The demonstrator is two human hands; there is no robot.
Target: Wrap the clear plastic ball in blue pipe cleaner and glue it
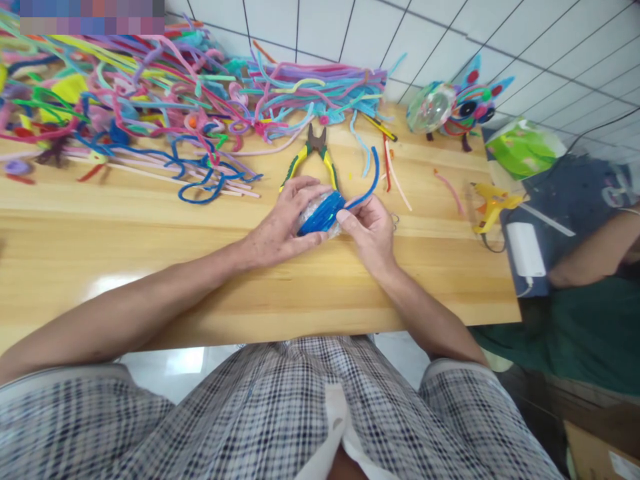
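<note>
Between my hands is a small clear plastic ball (334, 231) partly covered with rows of blue pipe cleaner (320, 215). My left hand (285, 230) wraps round its left side, fingers over the top and thumb along the bottom. At the ball's right edge, my right hand (370, 230) pinches the blue pipe cleaner, whose loose end (374, 170) curves up and away. Just beyond the ball lie pliers (317, 143) with yellow and green handles, jaws pointing away from me.
Many coloured pipe cleaners (320, 87) heap along the back and left. A finished-looking animal figure (465, 110) stands at back right, near a yellow glue gun (493, 205), a white box-shaped device (526, 250) and a green packet (525, 148). Another person's arm (595, 250) rests at far right.
</note>
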